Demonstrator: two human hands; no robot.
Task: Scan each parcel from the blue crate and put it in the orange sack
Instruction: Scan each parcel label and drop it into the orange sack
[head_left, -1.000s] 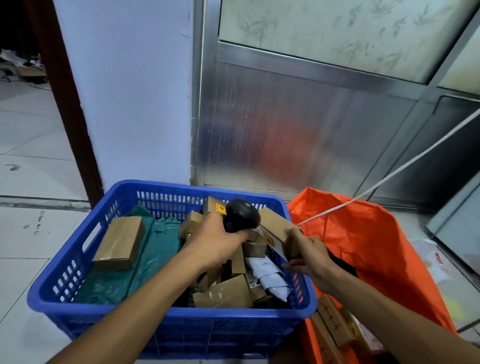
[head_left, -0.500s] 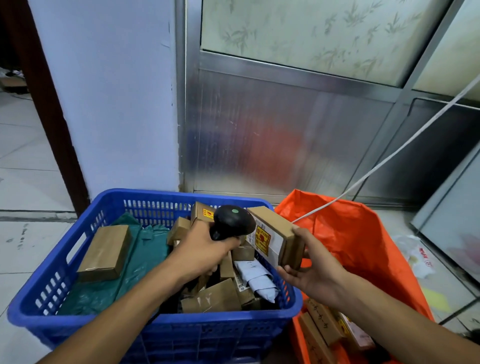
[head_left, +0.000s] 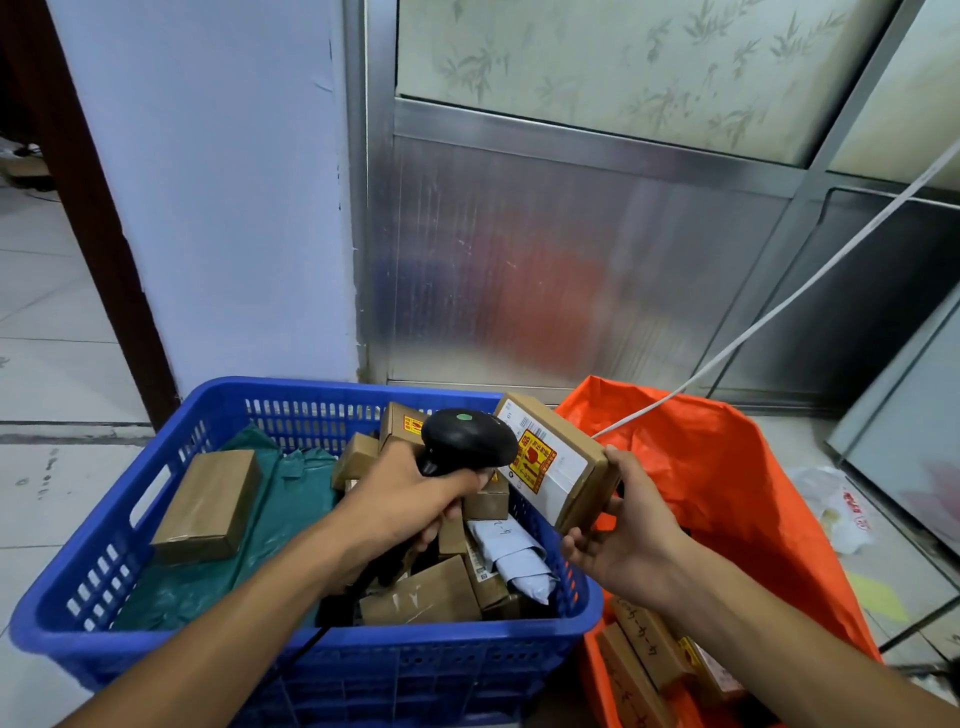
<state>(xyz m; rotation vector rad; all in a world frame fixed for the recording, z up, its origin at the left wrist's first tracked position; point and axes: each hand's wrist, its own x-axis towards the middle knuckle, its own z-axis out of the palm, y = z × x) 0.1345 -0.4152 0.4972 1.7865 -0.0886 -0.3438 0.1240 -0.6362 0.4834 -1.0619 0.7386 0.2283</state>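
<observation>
A pale tiled floor (head_left: 62, 322) with dark grout lines carries everything here. The blue crate (head_left: 332, 660) stands on it in front of the white wall, its far rim close to the foot of the wall and to the metal door frame. Just to the crate's right, touching its side, the orange sack (head_left: 727, 483) sits on the floor with its mouth open. Farther right, near the foot of a grey panel, a crumpled white plastic bag (head_left: 836, 509) with red print lies on the tiles, and a yellowish scrap (head_left: 878, 597) lies nearer
</observation>
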